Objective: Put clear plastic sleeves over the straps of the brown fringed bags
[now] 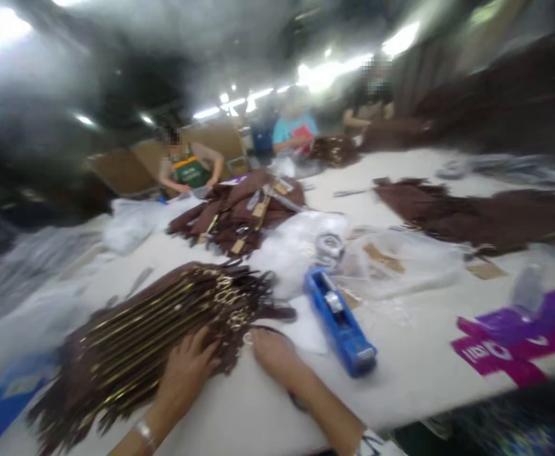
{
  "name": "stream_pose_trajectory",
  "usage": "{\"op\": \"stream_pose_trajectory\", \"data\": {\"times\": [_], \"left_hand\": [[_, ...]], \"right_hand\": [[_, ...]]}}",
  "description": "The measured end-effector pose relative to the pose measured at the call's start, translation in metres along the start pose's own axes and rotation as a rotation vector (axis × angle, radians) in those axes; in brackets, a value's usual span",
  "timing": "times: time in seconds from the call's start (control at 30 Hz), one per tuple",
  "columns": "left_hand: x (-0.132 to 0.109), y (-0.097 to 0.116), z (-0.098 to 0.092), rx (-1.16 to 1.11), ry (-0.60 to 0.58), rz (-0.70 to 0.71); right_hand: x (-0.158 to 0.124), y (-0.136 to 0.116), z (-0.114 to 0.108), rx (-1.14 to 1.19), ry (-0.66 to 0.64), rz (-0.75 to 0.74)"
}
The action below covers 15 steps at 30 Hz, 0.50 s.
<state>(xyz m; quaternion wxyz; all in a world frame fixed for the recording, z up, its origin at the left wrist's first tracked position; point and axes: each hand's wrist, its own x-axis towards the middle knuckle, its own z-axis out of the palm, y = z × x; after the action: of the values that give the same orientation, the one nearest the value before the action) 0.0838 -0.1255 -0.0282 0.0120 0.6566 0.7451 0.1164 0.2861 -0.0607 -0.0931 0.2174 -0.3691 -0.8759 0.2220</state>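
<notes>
A stack of brown fabric pieces with gold zippers lies fanned out on the white table, gold rings and dark straps at its right end. My left hand rests on the near right side of this stack, fingers spread. Just right of it, my right hand is closed low over the table. A dark strap curves around behind that hand and appears to be held in it. A small pale ring shows by its fingers. Motion blur hides the finer grip. Right of this hand lies a blue tape dispenser.
Behind the stack is a heap of brown pieces with tan tags. Clear plastic bags and a tape roll lie mid-table. More brown fabric and purple packaging are at right. Several people work across the table.
</notes>
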Motion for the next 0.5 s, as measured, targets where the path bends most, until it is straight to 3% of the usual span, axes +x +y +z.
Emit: {"op": "stream_pose_trajectory", "data": {"times": [0.1,0.3,0.5], "left_hand": [[-0.021,-0.033,-0.011,0.269,-0.045,0.287],[-0.005,-0.036,-0.007,0.276,0.016,0.368],[-0.01,-0.047,-0.004,0.181,0.065,0.401]], "right_hand": [[0.008,-0.021,0.039,-0.096,-0.124,0.015],[0.017,-0.029,0.045,-0.269,-0.208,0.124],[0.014,-0.046,0.043,-0.293,-0.201,0.25]]}}
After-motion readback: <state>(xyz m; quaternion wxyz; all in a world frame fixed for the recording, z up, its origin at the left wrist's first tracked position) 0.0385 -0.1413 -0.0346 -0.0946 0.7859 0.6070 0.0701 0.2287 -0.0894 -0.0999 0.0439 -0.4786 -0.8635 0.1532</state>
